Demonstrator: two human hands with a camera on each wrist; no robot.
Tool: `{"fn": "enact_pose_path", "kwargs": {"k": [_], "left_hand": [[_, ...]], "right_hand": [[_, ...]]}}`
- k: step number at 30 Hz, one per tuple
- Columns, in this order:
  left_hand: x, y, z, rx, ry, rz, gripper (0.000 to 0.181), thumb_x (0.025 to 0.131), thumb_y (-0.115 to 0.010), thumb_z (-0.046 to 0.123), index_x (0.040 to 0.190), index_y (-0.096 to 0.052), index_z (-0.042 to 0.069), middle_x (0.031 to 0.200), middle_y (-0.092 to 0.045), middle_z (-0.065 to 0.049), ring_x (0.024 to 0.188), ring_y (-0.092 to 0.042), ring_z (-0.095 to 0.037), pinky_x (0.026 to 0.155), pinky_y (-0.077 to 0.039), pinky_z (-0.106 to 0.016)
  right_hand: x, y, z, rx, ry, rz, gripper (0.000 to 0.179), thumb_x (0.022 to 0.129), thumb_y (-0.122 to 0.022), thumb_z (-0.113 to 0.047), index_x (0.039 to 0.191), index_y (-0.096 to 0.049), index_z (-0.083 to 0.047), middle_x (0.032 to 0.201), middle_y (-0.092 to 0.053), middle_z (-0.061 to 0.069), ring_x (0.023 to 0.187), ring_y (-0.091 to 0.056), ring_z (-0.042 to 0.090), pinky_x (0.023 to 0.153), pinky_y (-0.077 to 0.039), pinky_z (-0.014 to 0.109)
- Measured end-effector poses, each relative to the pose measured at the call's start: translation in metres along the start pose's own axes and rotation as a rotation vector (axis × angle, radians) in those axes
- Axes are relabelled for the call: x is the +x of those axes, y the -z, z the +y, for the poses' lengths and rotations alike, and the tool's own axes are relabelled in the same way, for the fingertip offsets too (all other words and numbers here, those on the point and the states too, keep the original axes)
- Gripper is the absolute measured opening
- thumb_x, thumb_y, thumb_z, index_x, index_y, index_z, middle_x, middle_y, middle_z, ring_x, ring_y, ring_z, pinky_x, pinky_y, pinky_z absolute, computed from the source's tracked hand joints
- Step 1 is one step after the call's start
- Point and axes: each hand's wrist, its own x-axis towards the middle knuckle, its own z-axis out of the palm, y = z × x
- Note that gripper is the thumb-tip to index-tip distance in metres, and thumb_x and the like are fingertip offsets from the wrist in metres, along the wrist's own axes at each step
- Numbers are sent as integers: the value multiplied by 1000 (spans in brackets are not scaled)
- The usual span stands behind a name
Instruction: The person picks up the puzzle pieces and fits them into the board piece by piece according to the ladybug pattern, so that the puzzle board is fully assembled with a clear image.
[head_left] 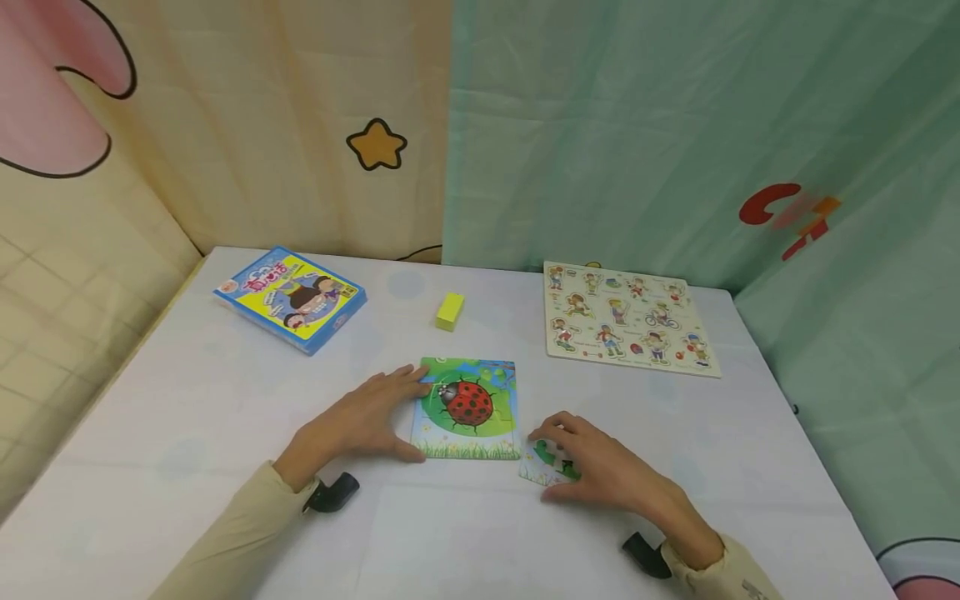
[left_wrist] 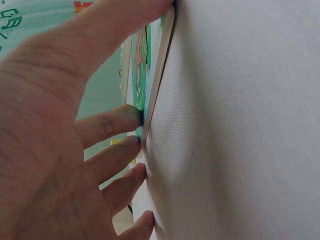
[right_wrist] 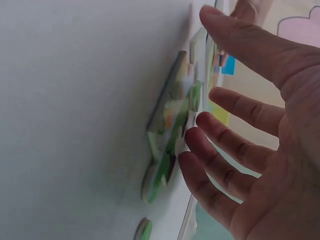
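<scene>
A square ladybug jigsaw puzzle (head_left: 467, 405) lies on the table in the middle of the head view. My left hand (head_left: 366, 421) rests along its left side, fingers spread, with the thumb at the near corner and two fingertips on the far part of that edge. In the left wrist view those fingertips meet the thin board (left_wrist: 159, 75). To the right of the puzzle, my right hand (head_left: 600, 462) is over a few loose green and white puzzle pieces (head_left: 534, 472), partly hiding them. The right wrist view has its fingers loosely bent beside the pieces (right_wrist: 167, 155), thumb apart.
A blue and yellow picture box (head_left: 296, 300) lies at the back left. Behind the ladybug puzzle stands a small yellow block (head_left: 450, 312). A pale wooden board with cartoon children (head_left: 628, 317) lies at the back right. Curtains (head_left: 600, 133) hang behind the white table (head_left: 187, 417).
</scene>
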Motion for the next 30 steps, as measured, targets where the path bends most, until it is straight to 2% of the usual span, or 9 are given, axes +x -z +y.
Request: {"fn": "enact_pose_path", "kwargs": {"k": [10,15,22,30], "left_hand": [[0,-1,-2,-25,-3,4,94,70,-88,49,147,-51,10,165,-28,-6,155,-18,-33,125,-18,-56],[1,-2,-2,-37,0,4,93,70,-89,48,147,-51,10,166,-27,-6,155,-17,-32,125,-17,-56],[1,-1,0,-46,6,-2,93,70,-89,46,146,-51,10,166,-27,-6,155,-17,-33,125,-17,-56],[1,-2,-1,-37,-1,1,94,70,-89,47,147,-50,9,166,-26,-6,155,-17,-32,125,-16,-55]], "right_hand": [[1,-5,1,-46,38,34,42,85,-81,-33,121,-68,-19,124,-54,-8,110,-56,13,90,-55,36],[0,-5,0,-20,40,16,40,87,-79,-28,122,-67,-15,124,-54,-7,109,-57,12,91,-54,35],[2,-5,0,26,45,4,36,87,-79,-24,119,-68,-13,123,-55,-6,97,-57,7,83,-54,28],[3,-2,2,0,77,38,35,83,-79,-22,116,-68,-15,122,-55,-5,97,-56,9,81,-53,27]]}}
